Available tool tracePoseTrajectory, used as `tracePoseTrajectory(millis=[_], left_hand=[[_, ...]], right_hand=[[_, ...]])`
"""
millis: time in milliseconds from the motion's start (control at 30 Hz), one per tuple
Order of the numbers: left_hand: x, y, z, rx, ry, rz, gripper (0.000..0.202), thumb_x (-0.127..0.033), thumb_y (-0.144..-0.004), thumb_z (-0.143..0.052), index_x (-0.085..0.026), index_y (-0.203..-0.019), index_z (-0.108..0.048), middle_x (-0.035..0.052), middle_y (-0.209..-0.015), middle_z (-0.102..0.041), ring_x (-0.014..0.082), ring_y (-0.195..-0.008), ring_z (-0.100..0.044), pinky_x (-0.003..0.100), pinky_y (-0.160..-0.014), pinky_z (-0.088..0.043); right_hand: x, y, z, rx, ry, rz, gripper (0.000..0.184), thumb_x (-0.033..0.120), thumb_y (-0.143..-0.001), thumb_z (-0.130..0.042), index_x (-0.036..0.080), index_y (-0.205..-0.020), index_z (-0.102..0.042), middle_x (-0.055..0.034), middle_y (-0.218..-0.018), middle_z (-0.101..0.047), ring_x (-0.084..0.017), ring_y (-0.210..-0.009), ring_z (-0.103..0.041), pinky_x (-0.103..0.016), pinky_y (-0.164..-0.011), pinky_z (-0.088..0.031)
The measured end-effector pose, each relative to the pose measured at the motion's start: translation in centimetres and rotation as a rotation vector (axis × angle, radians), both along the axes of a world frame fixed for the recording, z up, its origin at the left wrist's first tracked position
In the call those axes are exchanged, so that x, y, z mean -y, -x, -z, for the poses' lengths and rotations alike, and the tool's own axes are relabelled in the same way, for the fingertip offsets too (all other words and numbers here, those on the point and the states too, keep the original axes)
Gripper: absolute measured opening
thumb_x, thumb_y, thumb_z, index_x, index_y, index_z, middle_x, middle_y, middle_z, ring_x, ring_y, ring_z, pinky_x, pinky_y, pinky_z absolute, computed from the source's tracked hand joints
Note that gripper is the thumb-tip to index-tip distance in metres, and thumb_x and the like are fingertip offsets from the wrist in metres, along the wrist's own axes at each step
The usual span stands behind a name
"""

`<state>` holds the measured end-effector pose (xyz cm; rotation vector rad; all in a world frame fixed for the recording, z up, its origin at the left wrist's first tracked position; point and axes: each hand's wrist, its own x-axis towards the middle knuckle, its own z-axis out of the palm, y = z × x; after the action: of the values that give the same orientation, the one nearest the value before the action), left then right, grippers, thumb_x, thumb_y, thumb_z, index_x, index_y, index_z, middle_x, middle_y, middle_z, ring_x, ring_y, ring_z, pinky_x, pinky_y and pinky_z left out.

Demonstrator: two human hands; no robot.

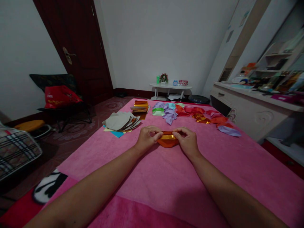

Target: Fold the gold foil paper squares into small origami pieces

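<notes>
A shiny orange-gold piece of folded paper lies on the pink cloth in front of me, its upper edge folded into a band and its lower edge rounded. My left hand pinches its left end between thumb and fingers. At the opposite end, my right hand grips the paper the same way, thumb on top. The undersides of the fingers and the back of the paper are hidden.
Left of my hands sits a stack of grey paper sheets, with gold foil sheets behind. Purple folded papers, red ones and a gold one lie beyond. A white cabinet stands at the right.
</notes>
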<state>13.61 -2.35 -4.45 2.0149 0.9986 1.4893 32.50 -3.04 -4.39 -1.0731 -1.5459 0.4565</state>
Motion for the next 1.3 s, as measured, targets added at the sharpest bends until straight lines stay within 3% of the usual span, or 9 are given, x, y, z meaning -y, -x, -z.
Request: tracePoseTrajectory(millis=[233, 567, 667, 733, 833, 933, 1133, 1300], left_hand=[[-0.1, 0.3, 0.0, 0.113, 0.123, -0.004, 0.014, -0.027, -0.075, -0.066, -0.016, -0.07, -0.073, 0.0054, -0.076, -0.071, 0.0166, -0.074, -0.065, 0.027, -0.071, -0.051], [-0.9, 1.1, 0.1, 0.347, 0.313, -0.076, 0.018, -0.029, -0.069, -0.069, -0.013, -0.062, -0.066, 0.0015, -0.059, -0.065, 0.0106, -0.052, -0.057, 0.021, -0.052, -0.045], [-1.0, 1.1, 0.0, 0.41, 0.353, -0.044, 0.023, -0.035, -0.076, -0.063, -0.014, -0.071, -0.066, 0.0016, -0.063, -0.064, 0.0089, -0.052, -0.057, 0.019, -0.05, -0.045], [-0.8, 0.8, -0.1, 0.427, 0.391, 0.012, 0.031, -0.043, -0.081, -0.057, -0.014, -0.085, -0.068, 0.0055, -0.076, -0.069, 0.0106, -0.059, -0.061, 0.02, -0.052, -0.047], [-0.3, 0.2, -0.5, 0.397, 0.461, 0.136, 0.041, -0.049, -0.08, -0.059, -0.013, -0.098, -0.069, 0.0109, -0.094, -0.071, 0.016, -0.075, -0.066, 0.023, -0.06, -0.052], [0.3, -0.3, -0.8, 0.295, 0.455, 0.199, 0.036, -0.042, -0.071, -0.072, -0.012, -0.089, -0.072, 0.0101, -0.088, -0.073, 0.0191, -0.077, -0.068, 0.027, -0.068, -0.053], [0.8, -0.7, -0.8, 0.155, 0.281, 0.156, 0.021, -0.031, -0.071, -0.072, -0.015, -0.084, -0.074, 0.0072, -0.083, -0.074, 0.0177, -0.075, -0.067, 0.026, -0.07, -0.052], [0.5, -0.3, -0.7, 0.168, 0.309, 0.102, 0.021, -0.035, -0.07, -0.072, -0.013, -0.07, -0.072, 0.0052, -0.071, -0.07, 0.015, -0.065, -0.062, 0.024, -0.062, -0.049]], right_hand=[[-0.4, -0.7, 0.1, -0.115, 0.061, 0.01, 0.01, 0.026, -0.07, -0.065, 0.017, -0.067, -0.065, -0.0001, -0.066, -0.061, -0.015, -0.063, -0.053, -0.026, -0.059, -0.041], [-1.3, -2.1, 0.2, -0.44, 0.208, 0.021, 0.018, 0.033, -0.066, -0.067, 0.016, -0.072, -0.063, 0.0024, -0.06, -0.06, -0.012, -0.052, -0.052, -0.024, -0.052, -0.041], [-0.9, -1.8, -0.4, -0.455, 0.261, -0.041, 0.019, 0.033, -0.064, -0.069, 0.016, -0.071, -0.063, 0.0019, -0.061, -0.061, -0.012, -0.051, -0.053, -0.024, -0.052, -0.042], [-0.4, -1.1, -0.9, -0.428, 0.298, -0.102, 0.019, 0.032, -0.062, -0.071, 0.015, -0.068, -0.064, 0.0013, -0.059, -0.061, -0.012, -0.051, -0.053, -0.024, -0.05, -0.041], [0.4, 0.2, -1.5, -0.36, 0.341, -0.182, 0.018, 0.03, -0.059, -0.073, 0.015, -0.066, -0.066, 0.0008, -0.056, -0.061, -0.012, -0.049, -0.052, -0.023, -0.047, -0.039], [0.9, 1.1, -1.8, -0.268, 0.316, -0.209, 0.015, 0.028, -0.06, -0.072, 0.015, -0.065, -0.066, 0.0005, -0.057, -0.061, -0.013, -0.051, -0.053, -0.023, -0.05, -0.04], [0.9, 1.2, -1.9, -0.172, 0.255, -0.163, 0.013, 0.029, -0.064, -0.068, 0.016, -0.065, -0.065, 0.0012, -0.057, -0.06, -0.012, -0.052, -0.052, -0.022, -0.049, -0.039], [0.8, 1.1, -1.8, -0.28, 0.296, -0.169, 0.014, 0.028, -0.06, -0.071, 0.016, -0.064, -0.066, 0.0015, -0.056, -0.06, -0.012, -0.051, -0.052, -0.022, -0.048, -0.039]])
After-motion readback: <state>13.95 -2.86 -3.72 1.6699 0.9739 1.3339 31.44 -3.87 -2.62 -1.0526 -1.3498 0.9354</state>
